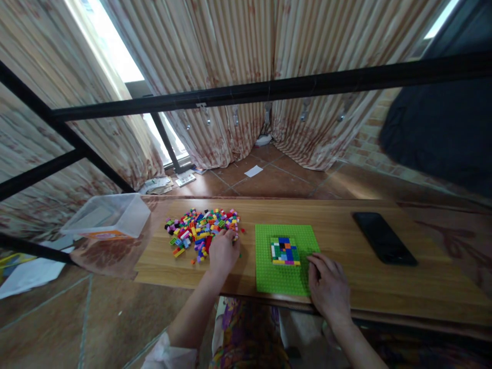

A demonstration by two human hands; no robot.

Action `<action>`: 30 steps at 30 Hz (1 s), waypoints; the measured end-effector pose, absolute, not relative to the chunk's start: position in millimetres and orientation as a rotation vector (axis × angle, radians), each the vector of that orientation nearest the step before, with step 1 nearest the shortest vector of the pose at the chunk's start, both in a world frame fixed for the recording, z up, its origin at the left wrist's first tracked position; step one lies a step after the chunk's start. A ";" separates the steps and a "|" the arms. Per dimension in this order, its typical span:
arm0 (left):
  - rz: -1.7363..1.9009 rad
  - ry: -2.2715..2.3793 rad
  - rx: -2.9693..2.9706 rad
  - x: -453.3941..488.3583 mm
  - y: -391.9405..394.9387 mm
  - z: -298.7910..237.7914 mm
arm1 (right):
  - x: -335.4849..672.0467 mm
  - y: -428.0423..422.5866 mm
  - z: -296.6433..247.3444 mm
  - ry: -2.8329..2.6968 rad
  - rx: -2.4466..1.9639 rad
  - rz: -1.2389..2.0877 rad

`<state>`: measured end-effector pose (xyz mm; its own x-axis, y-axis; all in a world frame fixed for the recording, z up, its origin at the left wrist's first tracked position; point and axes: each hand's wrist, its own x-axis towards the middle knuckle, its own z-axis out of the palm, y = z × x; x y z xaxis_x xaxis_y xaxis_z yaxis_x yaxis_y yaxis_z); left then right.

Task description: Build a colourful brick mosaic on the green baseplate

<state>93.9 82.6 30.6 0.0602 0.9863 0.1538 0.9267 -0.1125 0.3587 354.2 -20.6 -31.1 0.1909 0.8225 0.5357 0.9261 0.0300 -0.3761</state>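
A loose pile of small coloured building bricks (198,230) lies on the left part of the wooden table. My left hand (224,251) is at the pile's right side, fingers curled down among the bricks; whatever they grip is hidden. To the right is a green studded baseplate (284,283). On it sits a low, roughly square block of bricks (285,251) in blue, green, white, orange and other colours, with yellow and pink along its near edge. My right hand (329,287) rests over the baseplate's right edge, fingers bent together near the block; their contents cannot be made out.
A black phone (383,238) lies on the wooden table (338,220) at the right. A clear plastic bin (126,218) stands beyond the left end. Black metal bars (246,93) cross behind the table, before striped curtains (230,51). Papers (253,171) lie on the tiled floor.
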 end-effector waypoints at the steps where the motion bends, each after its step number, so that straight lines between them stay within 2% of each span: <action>1: 0.473 2.015 2.210 96.7 82.8 31.1 | 354.3 -20.6 -31.1 -1.644 -1.798 -0.198; 5: 0.364 2.054 2.273 104.4 86.0 30.9 | 354.3 -20.3 -31.0 -1.638 -1.795 -0.203; 30: 0.427 1.852 2.440 99.0 83.6 27.9 | 352.9 -18.6 -30.0 -1.620 -1.781 -0.192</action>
